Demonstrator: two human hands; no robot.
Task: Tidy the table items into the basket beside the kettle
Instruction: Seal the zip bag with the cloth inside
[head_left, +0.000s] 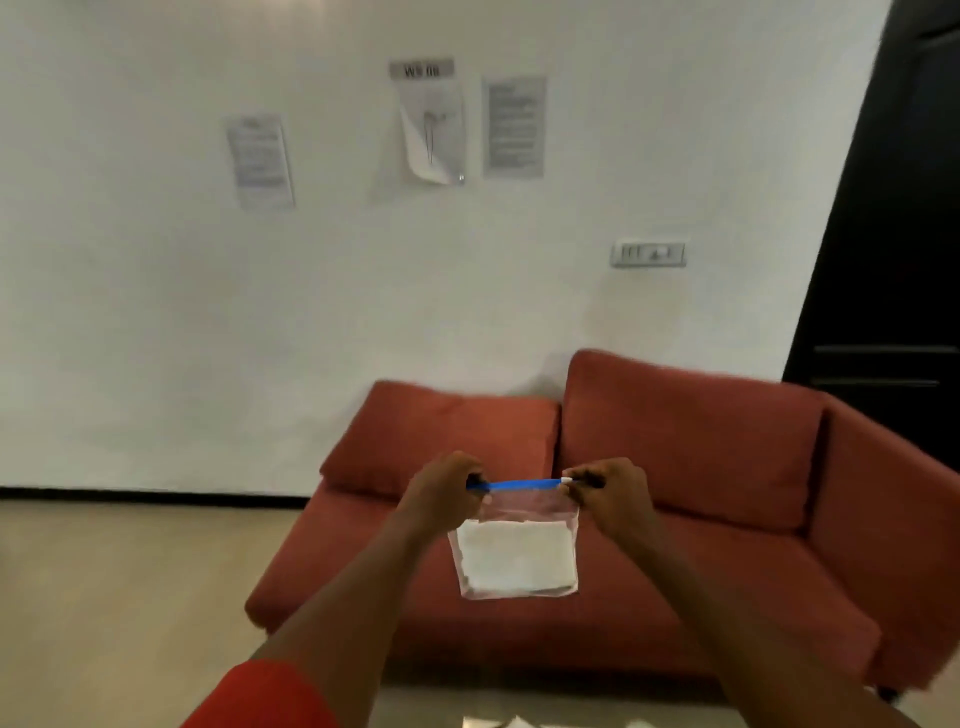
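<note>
The clear pouch (517, 545) is being held aloft, both top corners being pinched by left hand (441, 493) and right hand (610, 499), each grip closed tight, probably so the blue zip strip (511, 486) is being sealed.

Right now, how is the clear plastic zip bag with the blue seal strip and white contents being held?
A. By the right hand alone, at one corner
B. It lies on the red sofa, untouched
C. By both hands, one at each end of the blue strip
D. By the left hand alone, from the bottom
C: the left hand and the right hand each pinch one end of the blue seal strip, and the clear plastic zip bag hangs between them in front of the red sofa.
</note>
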